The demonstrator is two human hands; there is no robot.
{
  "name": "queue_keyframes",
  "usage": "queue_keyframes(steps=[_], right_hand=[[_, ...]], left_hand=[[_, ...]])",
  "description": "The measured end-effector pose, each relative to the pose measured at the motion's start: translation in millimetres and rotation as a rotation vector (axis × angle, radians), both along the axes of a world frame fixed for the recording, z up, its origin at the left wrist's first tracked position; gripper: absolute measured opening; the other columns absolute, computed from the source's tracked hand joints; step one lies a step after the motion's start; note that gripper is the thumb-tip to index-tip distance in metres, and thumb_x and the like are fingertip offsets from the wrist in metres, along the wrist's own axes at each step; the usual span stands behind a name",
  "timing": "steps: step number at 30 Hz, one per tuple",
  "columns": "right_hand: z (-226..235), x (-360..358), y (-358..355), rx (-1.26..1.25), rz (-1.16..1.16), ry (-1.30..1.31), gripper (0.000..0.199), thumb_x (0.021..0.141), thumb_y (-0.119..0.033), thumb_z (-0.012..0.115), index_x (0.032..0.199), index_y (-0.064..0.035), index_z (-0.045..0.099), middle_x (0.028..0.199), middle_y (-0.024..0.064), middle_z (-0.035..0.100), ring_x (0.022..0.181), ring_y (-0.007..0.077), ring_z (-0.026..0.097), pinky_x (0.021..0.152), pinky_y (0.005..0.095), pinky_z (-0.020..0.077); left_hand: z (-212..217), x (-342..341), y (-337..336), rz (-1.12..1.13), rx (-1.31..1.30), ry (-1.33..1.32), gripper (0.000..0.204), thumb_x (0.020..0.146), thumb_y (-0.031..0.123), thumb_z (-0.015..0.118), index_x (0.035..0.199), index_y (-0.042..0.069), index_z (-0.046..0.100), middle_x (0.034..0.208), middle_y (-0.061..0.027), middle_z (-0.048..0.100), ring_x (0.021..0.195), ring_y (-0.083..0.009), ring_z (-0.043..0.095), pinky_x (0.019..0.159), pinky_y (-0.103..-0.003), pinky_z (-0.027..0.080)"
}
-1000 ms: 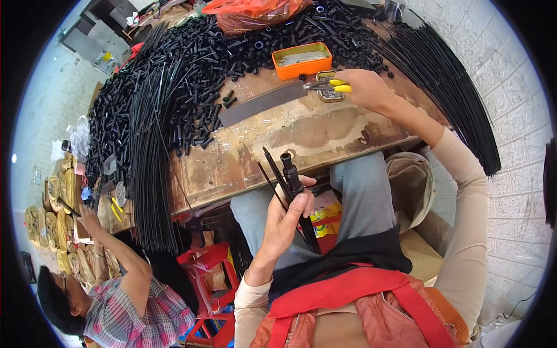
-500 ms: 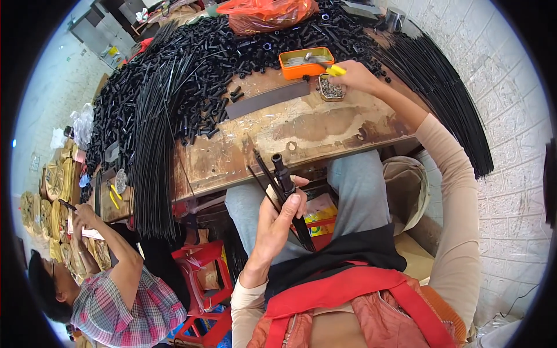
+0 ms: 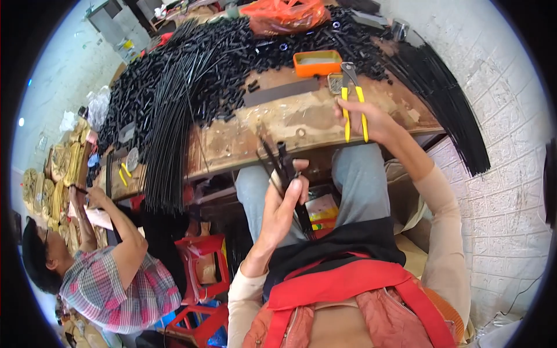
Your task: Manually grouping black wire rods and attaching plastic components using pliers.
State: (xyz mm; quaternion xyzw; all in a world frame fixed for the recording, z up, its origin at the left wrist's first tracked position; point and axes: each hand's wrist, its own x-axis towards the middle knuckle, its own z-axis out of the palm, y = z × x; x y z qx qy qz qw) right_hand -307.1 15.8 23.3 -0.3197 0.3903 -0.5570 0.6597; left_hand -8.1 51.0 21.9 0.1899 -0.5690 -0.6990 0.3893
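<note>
My left hand [image 3: 279, 211] is closed around a black tubular fitting [image 3: 288, 165] held upright over my lap. Thin black rods [image 3: 267, 153] stick up beside it in the same grip. My right hand [image 3: 377, 120] holds a pair of pliers [image 3: 362, 110] with yellow handles over the front edge of the wooden table [image 3: 278, 130]. Their dark jaws point away from me, spread handles toward me. Just beyond the jaws are a small dish of metal bits [image 3: 335, 84] and an orange box [image 3: 299, 67] with pale contents.
Black tubular parts [image 3: 226, 64] are heaped across the back and left. Black rod bundles lie at the left [image 3: 165, 156] and right [image 3: 444, 95]. A dark flat strip [image 3: 278, 93] rests mid-table. At left, a co-worker [image 3: 119, 281] sits by a red stool [image 3: 200, 272].
My right hand has drawn the pliers back from the small dish toward me, and they now point away from me. The left hand keeps its grip; the whole view has shifted slightly.
</note>
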Motion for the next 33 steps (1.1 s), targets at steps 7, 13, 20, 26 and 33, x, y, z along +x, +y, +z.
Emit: queue_keyframes(steps=[7,13,20,26,33], right_hand=[[22,106,73,-0.155,-0.050,-0.027,0.010,0.092,-0.011,0.060,0.097,-0.0038,0.055,0.088,0.0077,0.059,0.077,0.0163,0.060,0.068,0.0276,0.0459],[29,117,93,-0.304,-0.121,0.385,0.010,0.090,-0.001,0.061,0.097,-0.0001,0.055,0.092,0.0091,0.062,0.081,0.0167,0.063,0.073,0.0286,0.0509],[29,111,100,-0.328,-0.158,0.314,0.012,0.089,0.001,0.063,0.099,0.0012,0.057,0.093,0.0103,0.064,0.082,0.0192,0.067,0.074,0.0298,0.0539],[19,101,97,-0.266,-0.128,0.268,0.012,0.090,-0.004,0.063,0.099,0.0011,0.057,0.088,0.0096,0.065,0.081,0.0194,0.068,0.072,0.0290,0.0539],[10,109,98,-0.256,-0.191,0.202,0.010,0.090,-0.003,0.062,0.098,0.0006,0.057,0.087,0.0088,0.064,0.079,0.0186,0.067,0.071,0.0284,0.0522]], left_hand=[[-2,-2,-4,-0.014,-0.020,0.007,0.050,0.103,0.036,0.038,0.134,-0.003,0.040,0.077,-0.0010,0.046,0.069,-0.0097,0.041,0.065,-0.025,0.037],[5,-4,5,-0.035,-0.060,-0.015,0.052,0.103,0.039,0.039,0.132,-0.003,0.042,0.078,-0.0012,0.048,0.070,-0.0097,0.042,0.067,-0.025,0.037],[3,-11,7,-0.027,-0.041,-0.026,0.050,0.103,0.038,0.038,0.132,-0.003,0.042,0.078,-0.0014,0.048,0.071,-0.0097,0.043,0.067,-0.025,0.038],[4,-16,6,-0.009,-0.060,-0.049,0.052,0.103,0.040,0.037,0.131,-0.004,0.043,0.077,-0.0012,0.048,0.070,-0.0097,0.043,0.067,-0.025,0.038],[-1,-16,4,-0.018,-0.065,-0.033,0.060,0.102,0.047,0.035,0.133,-0.004,0.042,0.077,-0.0013,0.048,0.070,-0.0099,0.043,0.067,-0.025,0.038]])
